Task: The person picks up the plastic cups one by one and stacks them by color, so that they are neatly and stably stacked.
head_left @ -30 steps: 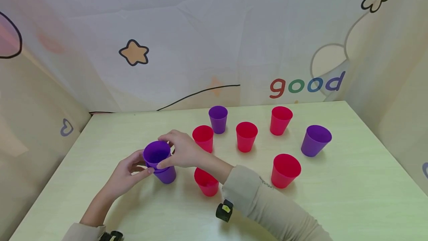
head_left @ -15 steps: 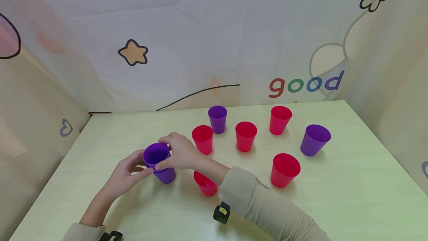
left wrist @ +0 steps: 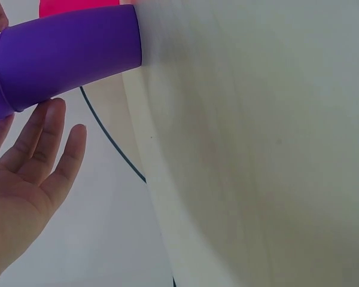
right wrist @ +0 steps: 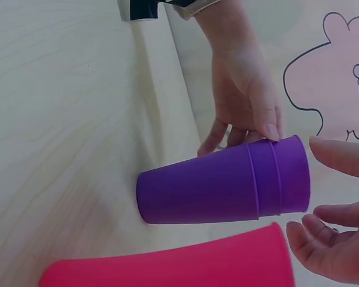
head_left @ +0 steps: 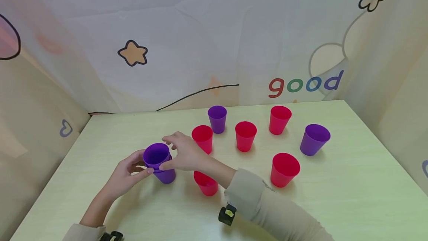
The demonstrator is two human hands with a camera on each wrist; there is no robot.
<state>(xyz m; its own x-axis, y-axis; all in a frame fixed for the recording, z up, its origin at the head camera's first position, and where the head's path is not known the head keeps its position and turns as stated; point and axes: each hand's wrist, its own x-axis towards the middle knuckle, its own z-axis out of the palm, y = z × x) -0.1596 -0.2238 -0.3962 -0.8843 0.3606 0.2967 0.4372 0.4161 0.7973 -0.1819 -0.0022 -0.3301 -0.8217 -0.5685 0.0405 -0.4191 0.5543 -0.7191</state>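
Note:
A stack of nested purple cups (head_left: 164,176) stands upright on the table at the left of the head view. Three rims show on it in the right wrist view, where the stack (right wrist: 197,185) lies across the middle. My left hand (head_left: 128,170) holds the stack near the top from its left side, thumb in front and fingers behind. My right hand (head_left: 187,153) is at the right of the rim, thumb and fingers spread. In the right wrist view the right hand (right wrist: 344,221) has a small gap to the rim and grips nothing.
A red cup (head_left: 205,184) stands just right of the stack, partly behind my right forearm. Another red cup (head_left: 202,137) is beyond it, close to a purple cup (head_left: 217,120). Farther right stand several red cups and one purple cup (head_left: 315,140). Printed cloth (head_left: 200,47) hangs behind the table.
My right hand has let go of the top purple cup, its fingers spreading away from the rim. That cup sits slightly lower than a second ago. The left hand keeps its hold.

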